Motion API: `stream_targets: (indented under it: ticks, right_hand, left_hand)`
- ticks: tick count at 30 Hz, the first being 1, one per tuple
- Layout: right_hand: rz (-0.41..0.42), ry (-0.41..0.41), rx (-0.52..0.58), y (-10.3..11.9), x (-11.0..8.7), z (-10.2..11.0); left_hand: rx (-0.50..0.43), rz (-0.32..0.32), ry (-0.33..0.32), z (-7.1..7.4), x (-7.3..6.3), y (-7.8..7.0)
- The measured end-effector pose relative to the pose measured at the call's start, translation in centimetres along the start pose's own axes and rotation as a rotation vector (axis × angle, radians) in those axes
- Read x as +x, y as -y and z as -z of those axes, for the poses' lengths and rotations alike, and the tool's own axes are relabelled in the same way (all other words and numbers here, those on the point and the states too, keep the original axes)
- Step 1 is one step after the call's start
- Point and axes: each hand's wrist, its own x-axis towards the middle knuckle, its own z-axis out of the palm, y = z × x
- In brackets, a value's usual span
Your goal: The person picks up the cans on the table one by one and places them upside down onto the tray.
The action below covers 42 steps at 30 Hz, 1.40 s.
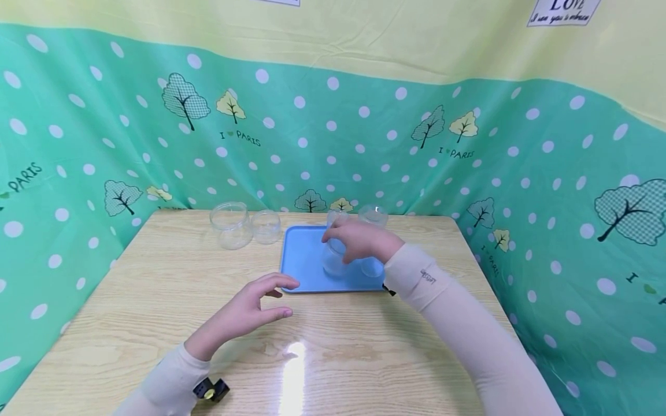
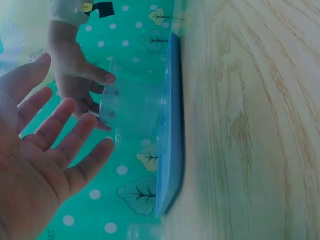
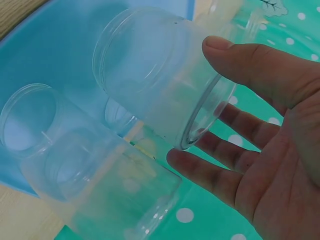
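My right hand (image 1: 359,240) reaches over the blue tray (image 1: 304,263) and grips a clear plastic jar (image 1: 333,263) near its upper end. In the right wrist view, the thumb lies along one side of this jar (image 3: 150,75) and the fingertips (image 3: 182,157) reach its other side. The jar stands upright over the tray, its lower end close to the tray surface. My left hand (image 1: 255,306) hovers in front of the tray's left corner, holding nothing, with its fingers spread and loosely bent.
A second clear jar (image 1: 372,267) stands beside the gripped one, partly behind the right wrist. More clear containers stand towards the back, at the right (image 1: 373,215) and behind the hand. Left of the tray are a wide clear jar (image 1: 232,228) and a smaller one (image 1: 266,228).
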Motion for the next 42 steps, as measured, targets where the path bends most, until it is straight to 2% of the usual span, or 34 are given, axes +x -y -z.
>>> stream_targets:
  ticks: [18, 26, 42]
  right_hand:
    - [-0.018, 0.059, -0.039, -0.4, 0.6, -1.1]
    - [-0.015, 0.065, -0.034, -0.6, 0.8, -1.4]
    - [-0.017, 0.073, -0.051, -0.4, 1.2, -1.8]
  left_hand:
    - [0.002, -0.006, 0.012, 0.0, 0.1, -0.1]
    - [0.021, -0.037, 0.016, 0.3, 0.3, -0.1]
    - [0.029, -0.040, 0.043, 1.1, 1.1, -0.5]
